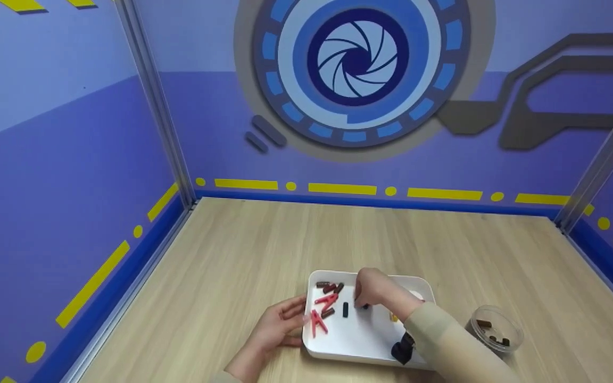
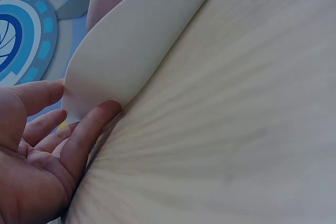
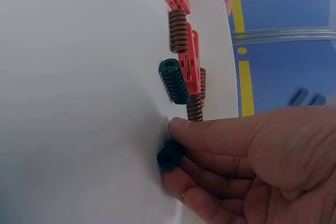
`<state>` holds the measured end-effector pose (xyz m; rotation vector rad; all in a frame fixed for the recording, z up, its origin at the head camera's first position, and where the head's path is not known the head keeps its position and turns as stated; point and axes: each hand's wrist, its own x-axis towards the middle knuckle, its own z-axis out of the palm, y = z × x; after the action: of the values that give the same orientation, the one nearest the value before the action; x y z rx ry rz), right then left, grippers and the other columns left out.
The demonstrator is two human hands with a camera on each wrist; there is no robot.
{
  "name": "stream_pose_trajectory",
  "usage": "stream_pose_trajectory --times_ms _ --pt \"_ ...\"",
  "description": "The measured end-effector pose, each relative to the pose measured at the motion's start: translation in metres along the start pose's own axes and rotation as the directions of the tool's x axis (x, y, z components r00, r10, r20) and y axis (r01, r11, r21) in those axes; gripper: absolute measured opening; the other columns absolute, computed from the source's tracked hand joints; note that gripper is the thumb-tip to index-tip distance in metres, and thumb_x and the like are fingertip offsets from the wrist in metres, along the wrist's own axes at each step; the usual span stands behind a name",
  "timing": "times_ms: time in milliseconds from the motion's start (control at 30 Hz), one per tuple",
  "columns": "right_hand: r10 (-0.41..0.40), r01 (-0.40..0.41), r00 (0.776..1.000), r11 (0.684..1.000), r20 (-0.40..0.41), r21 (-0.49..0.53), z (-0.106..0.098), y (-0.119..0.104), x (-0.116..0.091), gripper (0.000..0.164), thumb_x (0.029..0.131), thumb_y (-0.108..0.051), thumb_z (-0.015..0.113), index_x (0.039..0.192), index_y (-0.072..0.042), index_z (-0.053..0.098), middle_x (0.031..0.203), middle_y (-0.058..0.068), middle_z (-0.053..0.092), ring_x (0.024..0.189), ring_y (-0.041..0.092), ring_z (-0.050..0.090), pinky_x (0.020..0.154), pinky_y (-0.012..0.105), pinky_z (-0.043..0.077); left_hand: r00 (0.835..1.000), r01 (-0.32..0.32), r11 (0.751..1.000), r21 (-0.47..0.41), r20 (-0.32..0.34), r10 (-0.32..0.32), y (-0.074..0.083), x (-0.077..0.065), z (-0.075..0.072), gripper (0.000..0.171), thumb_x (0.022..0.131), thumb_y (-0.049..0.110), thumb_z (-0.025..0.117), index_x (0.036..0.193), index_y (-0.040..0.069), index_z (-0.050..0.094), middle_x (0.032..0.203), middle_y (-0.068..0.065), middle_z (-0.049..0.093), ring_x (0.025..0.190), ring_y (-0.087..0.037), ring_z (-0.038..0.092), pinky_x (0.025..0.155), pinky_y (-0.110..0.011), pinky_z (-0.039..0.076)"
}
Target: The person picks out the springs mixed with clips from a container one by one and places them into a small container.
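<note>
In the head view, a white tray (image 1: 349, 348) holds red clips (image 1: 318, 322), several brown springs (image 1: 328, 313) and a dark green spring (image 1: 345, 309). My right hand (image 1: 377, 290) reaches down into the tray. Its thumb and fingertips pinch a second dark green spring (image 3: 170, 155), seen close up in the right wrist view beside the loose green spring (image 3: 174, 81). My left hand (image 1: 277, 327) is at the tray's left side. In the left wrist view, its extended fingers (image 2: 94, 129) touch the outside of the tray wall (image 2: 126, 45).
A clear round container (image 1: 519, 332) with several dark pieces inside stands right of the tray on the wooden table (image 1: 248, 250). Something yellow (image 1: 393, 317) lies in the tray, partly hidden by my right arm. Blue-purple walls (image 1: 200, 127) enclose the table.
</note>
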<state>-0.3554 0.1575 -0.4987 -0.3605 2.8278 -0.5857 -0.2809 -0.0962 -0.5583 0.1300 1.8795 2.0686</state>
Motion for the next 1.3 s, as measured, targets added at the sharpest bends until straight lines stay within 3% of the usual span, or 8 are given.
stream_pose_trajectory --times_ms 200,700,933,1300 --pt "-0.046 0.045 0.999 0.999 0.019 0.02 -0.001 0.006 -0.002 0.013 0.078 0.003 0.085 0.076 -0.005 0.074 0.069 0.0 0.067 0.063 0.012 0.057 0.059 0.027 0.05 1.0 0.002 1.0 -0.009 0.001 -0.002 0.0 0.001 -0.001 0.062 0.097 0.015 0.071 0.153 0.004 0.047 0.154 -0.023 0.051 0.114 -0.023 0.07 0.07 -0.043 0.065" --pt "-0.077 0.07 0.997 0.976 0.022 0.207 -0.018 0.022 -0.014 0.01 0.084 0.003 0.077 0.081 -0.005 0.072 0.072 0.0 0.064 0.064 0.012 0.059 0.059 0.025 0.054 1.0 -0.008 1.0 -0.014 0.014 0.009 0.001 0.0 0.0 0.061 0.098 0.015 0.07 0.153 0.003 0.046 0.154 -0.023 0.051 0.109 -0.023 0.071 0.065 -0.038 0.065" --pt "-0.086 0.077 0.996 0.959 0.022 0.271 -0.024 0.032 -0.022 0.008 0.087 0.001 0.077 0.09 -0.006 0.074 0.08 0.002 0.067 0.07 0.015 0.061 0.068 0.029 0.06 1.0 -0.004 1.0 -0.012 0.007 0.005 -0.001 0.001 -0.001 0.06 0.097 0.013 0.07 0.153 0.005 0.047 0.154 -0.022 0.051 0.11 -0.024 0.07 0.069 -0.042 0.065" --pt "-0.073 0.074 0.997 0.947 -0.014 0.312 -0.038 0.046 -0.038 0.009 0.087 -0.002 0.078 0.092 -0.01 0.076 0.086 0.001 0.07 0.076 0.016 0.058 0.067 0.026 0.054 1.0 0.019 1.0 -0.013 -0.006 -0.019 -0.001 0.002 0.0 0.062 0.097 0.015 0.071 0.153 0.006 0.048 0.153 -0.021 0.053 0.108 -0.023 0.072 0.07 -0.043 0.065"
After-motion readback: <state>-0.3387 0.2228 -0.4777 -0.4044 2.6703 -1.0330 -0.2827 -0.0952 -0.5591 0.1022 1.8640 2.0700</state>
